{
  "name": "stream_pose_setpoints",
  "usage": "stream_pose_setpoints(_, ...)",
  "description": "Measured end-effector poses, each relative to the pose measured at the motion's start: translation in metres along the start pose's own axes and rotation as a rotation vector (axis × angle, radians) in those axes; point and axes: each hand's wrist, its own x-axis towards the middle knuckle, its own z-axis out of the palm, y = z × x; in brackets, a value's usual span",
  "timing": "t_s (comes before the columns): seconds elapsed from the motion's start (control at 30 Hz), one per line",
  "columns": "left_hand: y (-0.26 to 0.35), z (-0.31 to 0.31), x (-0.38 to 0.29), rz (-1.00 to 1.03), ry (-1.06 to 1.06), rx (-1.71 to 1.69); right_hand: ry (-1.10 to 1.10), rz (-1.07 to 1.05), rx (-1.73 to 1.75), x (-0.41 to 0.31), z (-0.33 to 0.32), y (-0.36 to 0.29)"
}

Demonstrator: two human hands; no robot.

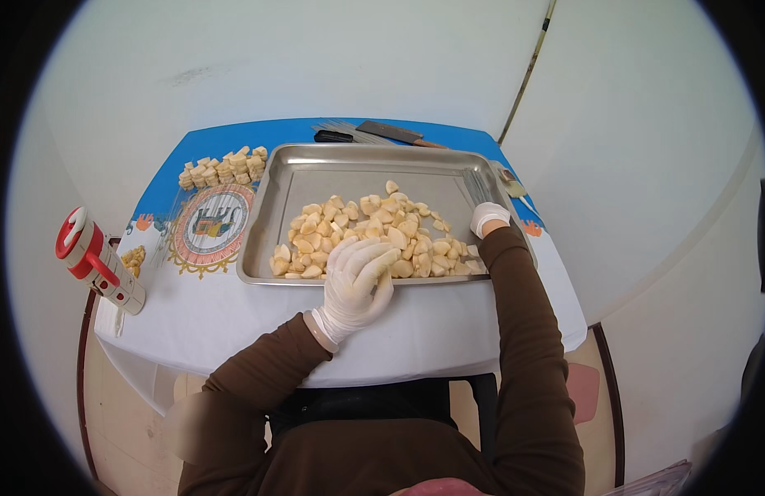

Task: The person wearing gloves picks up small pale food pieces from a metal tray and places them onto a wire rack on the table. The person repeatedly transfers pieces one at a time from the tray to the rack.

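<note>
A metal tray holds a heap of pale, cut food pieces. My left hand, in a white glove, is over the tray's near edge against the heap, its fingers bent; whether it holds a piece cannot be told. At the tray's right side my gloved right hand is at the near end of a bundle of thin skewers; its fingers are partly hidden, so its grip is unclear. Skewered rows of similar pieces lie on the table left of the tray.
Behind the tray lie a cleaver, a black object and more thin skewers. A red and white tumbler stands at the left, beside a small pile of yellowish pieces. A brush-like item is at the right.
</note>
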Motion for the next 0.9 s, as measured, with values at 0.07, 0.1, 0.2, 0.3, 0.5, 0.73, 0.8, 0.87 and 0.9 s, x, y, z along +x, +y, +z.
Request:
stream_pose_setpoints(0.07, 0.000, 0.000, -0.001, -0.003, 0.021, 0.006, 0.008, -0.010, 0.029, -0.006, -0.006, -0.004)
stream_pose_setpoints(0.1, 0.001, 0.000, 0.000, -0.012, 0.022, -0.001, 0.020, -0.005, 0.056, -0.007, -0.008, -0.003)
stream_pose_setpoints(0.2, 0.000, 0.000, 0.002, -0.029, 0.023, -0.017, 0.055, -0.002, 0.125, -0.009, -0.013, -0.002)
stream_pose_setpoints(0.3, -0.001, 0.000, 0.001, -0.029, 0.019, -0.020, 0.061, -0.006, 0.124, -0.007, -0.013, -0.001)
stream_pose_setpoints(0.5, 0.000, 0.000, 0.002, -0.032, 0.021, -0.021, 0.023, -0.024, 0.049, -0.002, -0.004, -0.005)
stream_pose_setpoints(0.73, -0.001, -0.002, 0.005, -0.019, 0.034, -0.027, -0.019, -0.001, 0.076, -0.005, -0.008, -0.012)
stream_pose_setpoints(0.8, -0.001, -0.003, 0.006, -0.026, 0.054, -0.009, 0.103, -0.004, 0.227, -0.006, -0.013, -0.010)
stream_pose_setpoints(0.87, -0.003, -0.003, 0.006, -0.038, 0.081, -0.003, 0.238, -0.036, 0.359, -0.005, -0.021, -0.004)
stream_pose_setpoints(0.9, -0.003, -0.003, 0.006, -0.062, 0.093, -0.005, 0.330, -0.074, 0.429, -0.003, -0.026, 0.001)
